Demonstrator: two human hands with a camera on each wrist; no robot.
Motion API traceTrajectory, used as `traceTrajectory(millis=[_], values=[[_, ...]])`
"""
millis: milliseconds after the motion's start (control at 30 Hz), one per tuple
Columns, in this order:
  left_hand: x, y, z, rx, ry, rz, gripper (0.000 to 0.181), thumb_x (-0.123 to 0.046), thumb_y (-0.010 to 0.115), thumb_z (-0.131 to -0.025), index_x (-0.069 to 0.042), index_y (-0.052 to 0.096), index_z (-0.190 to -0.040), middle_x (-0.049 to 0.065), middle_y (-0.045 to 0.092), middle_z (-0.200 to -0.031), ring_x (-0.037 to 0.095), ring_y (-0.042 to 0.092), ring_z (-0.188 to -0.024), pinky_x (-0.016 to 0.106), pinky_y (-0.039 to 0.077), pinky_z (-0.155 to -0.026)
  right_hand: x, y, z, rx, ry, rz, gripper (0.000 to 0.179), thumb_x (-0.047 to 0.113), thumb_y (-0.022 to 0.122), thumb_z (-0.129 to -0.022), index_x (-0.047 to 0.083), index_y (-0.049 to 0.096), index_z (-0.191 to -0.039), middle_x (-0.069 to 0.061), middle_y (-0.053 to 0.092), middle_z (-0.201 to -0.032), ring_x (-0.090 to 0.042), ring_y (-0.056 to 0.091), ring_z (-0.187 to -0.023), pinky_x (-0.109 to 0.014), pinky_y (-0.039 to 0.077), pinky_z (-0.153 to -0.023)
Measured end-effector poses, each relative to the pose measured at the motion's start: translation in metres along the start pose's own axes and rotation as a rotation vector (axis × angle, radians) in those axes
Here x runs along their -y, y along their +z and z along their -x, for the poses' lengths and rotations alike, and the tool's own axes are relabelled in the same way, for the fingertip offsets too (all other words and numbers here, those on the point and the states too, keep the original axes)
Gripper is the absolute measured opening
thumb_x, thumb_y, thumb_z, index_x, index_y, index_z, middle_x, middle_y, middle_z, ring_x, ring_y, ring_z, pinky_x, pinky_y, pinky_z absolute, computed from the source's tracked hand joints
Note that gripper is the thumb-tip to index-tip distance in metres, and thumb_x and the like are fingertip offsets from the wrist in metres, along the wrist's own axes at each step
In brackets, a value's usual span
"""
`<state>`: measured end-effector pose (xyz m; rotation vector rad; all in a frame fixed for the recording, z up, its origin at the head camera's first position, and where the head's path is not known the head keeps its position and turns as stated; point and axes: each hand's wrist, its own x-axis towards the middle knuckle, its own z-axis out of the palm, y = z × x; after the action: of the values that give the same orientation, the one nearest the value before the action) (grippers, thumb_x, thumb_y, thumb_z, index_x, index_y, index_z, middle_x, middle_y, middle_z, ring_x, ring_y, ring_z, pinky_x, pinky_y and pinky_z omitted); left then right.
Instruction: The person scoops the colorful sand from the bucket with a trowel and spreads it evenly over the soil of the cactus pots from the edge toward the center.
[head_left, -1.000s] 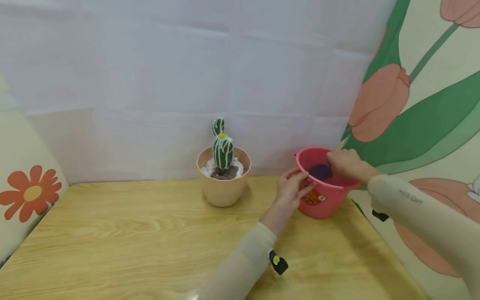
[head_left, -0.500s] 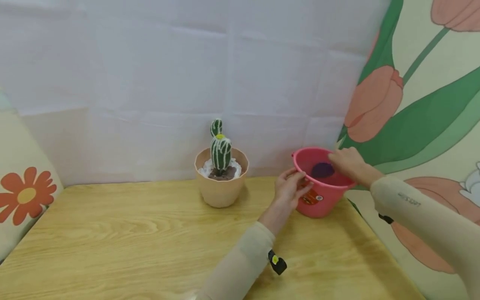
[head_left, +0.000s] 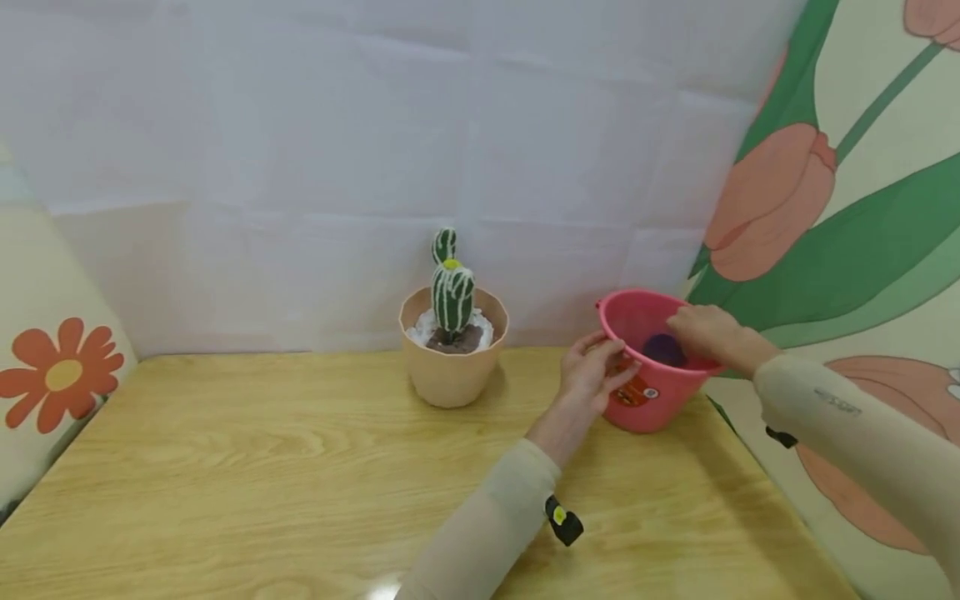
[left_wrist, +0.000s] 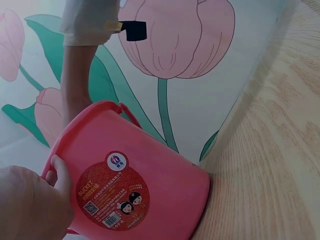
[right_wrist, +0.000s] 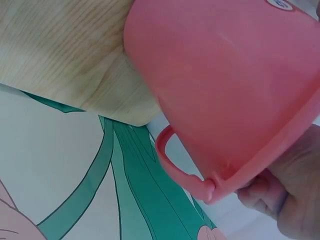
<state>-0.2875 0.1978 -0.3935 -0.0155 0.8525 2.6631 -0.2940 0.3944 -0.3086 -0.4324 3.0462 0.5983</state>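
Observation:
A pink plastic bucket point(head_left: 651, 408) with a red round label point(left_wrist: 112, 192) stands on the wooden table at the right. My left hand point(head_left: 588, 371) grips its near-left rim, with a finger point(left_wrist: 61, 175) lying against the outer wall. Over the right side of the rim reaches my right hand point(head_left: 701, 332), its fingers curled down inside the bucket. A rounded dark purple thing point(head_left: 663, 350) shows inside, right at those fingers, and a sliver of purple shows by the right hand point(right_wrist: 300, 185) in the right wrist view. Most of that thing is hidden, and I cannot tell its kind.
Left of the bucket stands a peach pot point(head_left: 450, 379) holding a green-and-white cactus point(head_left: 453, 300). Behind runs a white cloth backdrop point(head_left: 337, 150). A wall panel with painted tulips point(head_left: 780, 200) borders the table point(head_left: 262, 467) on the right. The bucket's handle point(right_wrist: 172, 165) hangs down outside.
My right hand and the dark purple thing have shifted slightly to the right within the bucket. The left hand keeps its hold on the rim. The head view has moved a little.

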Motion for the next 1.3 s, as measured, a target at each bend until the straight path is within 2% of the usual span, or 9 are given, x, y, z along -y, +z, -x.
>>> traceTrajectory(millis=[133,267,500,700,833,1000,1100,1200,1300], values=[[0.0,0.0,0.0,0.003,-0.002,-0.006,0.032,0.009,0.071,-0.085,0.001,0.066,-0.116,0.014,0.068,-0.085,0.021,0.067,-0.073,0.045,0.061,-0.077,-0.004,-0.005,0.005,0.02,-0.052,-0.044,0.019,-0.004,0.065,-0.088,0.01,0.06,-0.076,-0.003,0.054,-0.069,-0.021,0.056,-0.061,-0.039,0.052,-0.053],[-0.003,-0.004,-0.001,0.0,0.003,-0.014,0.038,0.008,0.07,-0.087,0.004,0.063,-0.123,0.014,0.069,-0.085,0.021,0.067,-0.072,0.046,0.061,-0.078,-0.004,-0.011,0.006,0.068,-0.1,-0.107,0.022,0.0,0.068,-0.087,0.013,0.057,-0.073,0.0,0.052,-0.069,-0.017,0.053,-0.058,-0.033,0.047,-0.052],[-0.018,-0.016,-0.01,0.019,-0.015,-0.051,0.035,0.005,0.069,-0.09,0.005,0.064,-0.125,0.01,0.067,-0.085,0.019,0.064,-0.076,0.04,0.061,-0.077,-0.004,-0.025,0.009,0.157,-0.144,-0.224,0.028,0.001,0.07,-0.083,0.015,0.054,-0.066,0.005,0.05,-0.062,-0.012,0.047,-0.055,-0.026,0.039,-0.049],[-0.028,-0.023,-0.016,0.047,-0.057,-0.092,0.039,0.0,0.068,-0.093,0.009,0.06,-0.13,0.014,0.067,-0.095,0.019,0.063,-0.079,0.035,0.061,-0.075,-0.001,-0.031,0.016,0.173,-0.173,-0.348,0.032,-0.002,0.072,-0.082,0.014,0.053,-0.063,0.007,0.051,-0.056,-0.008,0.047,-0.05,-0.024,0.037,-0.047],[-0.028,-0.023,-0.014,0.049,-0.077,-0.099,0.036,-0.001,0.066,-0.095,0.01,0.061,-0.128,0.02,0.066,-0.106,0.02,0.063,-0.081,0.035,0.06,-0.076,0.001,-0.035,0.019,0.155,-0.202,-0.368,0.034,0.001,0.075,-0.084,0.015,0.054,-0.062,0.008,0.047,-0.056,-0.007,0.044,-0.05,-0.023,0.035,-0.047],[-0.024,-0.02,-0.013,0.055,-0.07,-0.104,0.033,0.0,0.066,-0.095,0.011,0.062,-0.125,0.017,0.067,-0.097,0.02,0.063,-0.08,0.036,0.061,-0.078,-0.005,-0.037,0.023,0.097,-0.253,-0.38,0.031,0.004,0.078,-0.083,0.015,0.056,-0.064,0.011,0.046,-0.057,-0.004,0.042,-0.05,-0.022,0.035,-0.046],[-0.022,-0.019,-0.014,0.07,-0.072,-0.108,0.033,0.0,0.067,-0.094,0.012,0.062,-0.125,0.014,0.067,-0.092,0.02,0.063,-0.08,0.037,0.06,-0.08,-0.011,-0.041,0.027,0.098,-0.268,-0.425,0.025,0.006,0.078,-0.084,0.014,0.061,-0.067,0.012,0.05,-0.058,-0.003,0.045,-0.05,-0.022,0.038,-0.046],[-0.023,-0.017,-0.013,0.069,-0.082,-0.109,0.032,0.001,0.067,-0.092,0.012,0.063,-0.123,0.014,0.067,-0.09,0.02,0.064,-0.079,0.038,0.06,-0.082,-0.016,-0.052,0.033,0.125,-0.239,-0.484,0.02,0.008,0.077,-0.088,0.012,0.067,-0.071,0.009,0.057,-0.06,-0.007,0.052,-0.052,-0.023,0.043,-0.048],[-0.024,-0.016,-0.01,0.052,-0.098,-0.11,0.026,0.004,0.069,-0.089,0.011,0.066,-0.114,0.015,0.067,-0.087,0.021,0.065,-0.077,0.04,0.061,-0.081,-0.016,-0.068,0.035,0.115,-0.19,-0.499,0.021,0.01,0.076,-0.091,0.011,0.068,-0.072,0.006,0.061,-0.061,-0.012,0.056,-0.054,-0.023,0.044,-0.049]])
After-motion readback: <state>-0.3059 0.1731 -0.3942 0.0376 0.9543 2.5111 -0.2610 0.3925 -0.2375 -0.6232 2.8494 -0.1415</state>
